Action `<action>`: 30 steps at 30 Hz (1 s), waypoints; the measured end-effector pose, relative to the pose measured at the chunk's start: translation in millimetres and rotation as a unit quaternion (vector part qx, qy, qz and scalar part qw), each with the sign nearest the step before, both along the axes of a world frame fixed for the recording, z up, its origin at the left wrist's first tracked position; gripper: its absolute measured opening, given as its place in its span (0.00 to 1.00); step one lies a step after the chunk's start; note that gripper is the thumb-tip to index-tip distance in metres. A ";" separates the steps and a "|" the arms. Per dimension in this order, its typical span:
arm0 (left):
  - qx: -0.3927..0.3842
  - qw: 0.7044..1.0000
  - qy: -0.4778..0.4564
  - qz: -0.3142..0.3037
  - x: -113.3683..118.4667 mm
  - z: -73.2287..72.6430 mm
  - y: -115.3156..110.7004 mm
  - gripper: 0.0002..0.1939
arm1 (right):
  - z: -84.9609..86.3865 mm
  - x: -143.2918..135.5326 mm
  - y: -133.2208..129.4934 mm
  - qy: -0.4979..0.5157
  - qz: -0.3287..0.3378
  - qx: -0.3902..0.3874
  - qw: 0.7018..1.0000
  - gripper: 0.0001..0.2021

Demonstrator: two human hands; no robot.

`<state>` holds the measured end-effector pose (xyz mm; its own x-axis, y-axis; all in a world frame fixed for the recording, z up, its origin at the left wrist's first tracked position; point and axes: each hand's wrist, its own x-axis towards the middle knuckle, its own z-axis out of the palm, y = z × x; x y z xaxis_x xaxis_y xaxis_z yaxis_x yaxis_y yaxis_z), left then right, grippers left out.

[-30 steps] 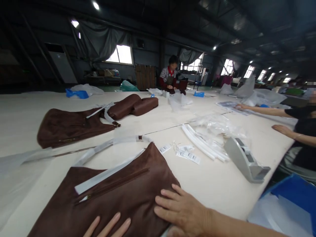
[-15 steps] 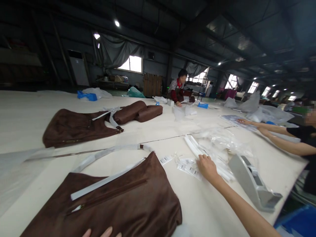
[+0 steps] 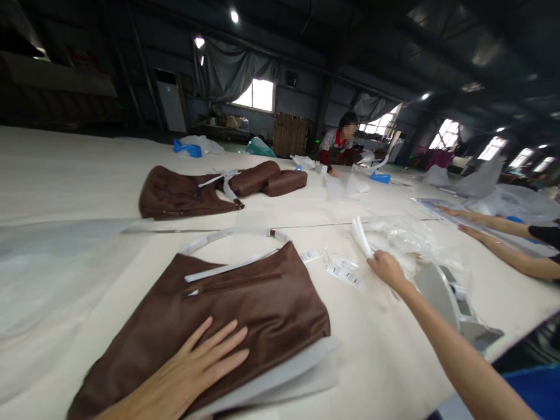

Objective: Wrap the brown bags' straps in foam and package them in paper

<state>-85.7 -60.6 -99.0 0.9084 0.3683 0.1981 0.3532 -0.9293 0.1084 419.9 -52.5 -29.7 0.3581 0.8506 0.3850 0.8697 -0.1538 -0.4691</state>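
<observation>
A dark brown bag [image 3: 280,303] lies on the white table in front of me, its strap wrapped in pale film and a white strip along its zipper side. Spread flat on the bag is my left hand [image 3: 210,356], fingers apart. My right hand [image 3: 387,269] is closed round a bundle of white strips [image 3: 360,236], right of the bag. White printed tags [image 3: 345,273] with strings lie between the bag and my right hand. Translucent film [image 3: 297,376] shows under the bag's near edge.
More brown bags [image 3: 184,192] lie farther back. A grey tape dispenser [image 3: 455,303] stands at right beside crumpled clear plastic [image 3: 406,236]. Another person's hands [image 3: 472,224] rest on plastic at far right; a person [image 3: 341,143] leans over the far side. Plastic sheeting [image 3: 56,274] covers the left.
My left hand has come farther into view across the bag. My right hand has closed on the white strips and raised them slightly. The view has shifted left.
</observation>
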 end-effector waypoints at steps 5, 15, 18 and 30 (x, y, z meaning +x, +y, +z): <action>-0.138 0.990 0.019 -0.027 8.9 23.0 0.4 0.35 | 11.2 5.8 -45.2 0.293 -0.043 -0.016 0.955 0.09; -0.298 0.954 0.034 -0.024 13.1 37.3 8.4 0.28 | -12.8 -171.0 -168.7 0.704 0.019 -0.150 0.693 0.20; -0.331 0.941 0.059 -0.023 14.8 48.1 13.3 0.27 | -26.9 -238.4 -159.3 0.769 0.032 -0.159 0.618 0.22; -0.367 0.919 0.144 -0.001 23.7 62.6 19.8 0.28 | -52.4 -361.4 -88.8 0.811 0.086 -0.205 0.541 0.13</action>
<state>-62.0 -40.8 -36.5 0.8854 0.3043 -0.3514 0.4630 -0.6438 0.6092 58.5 -141.2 -82.0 -0.1554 0.8200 -0.5508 -0.6180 -0.5157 -0.5934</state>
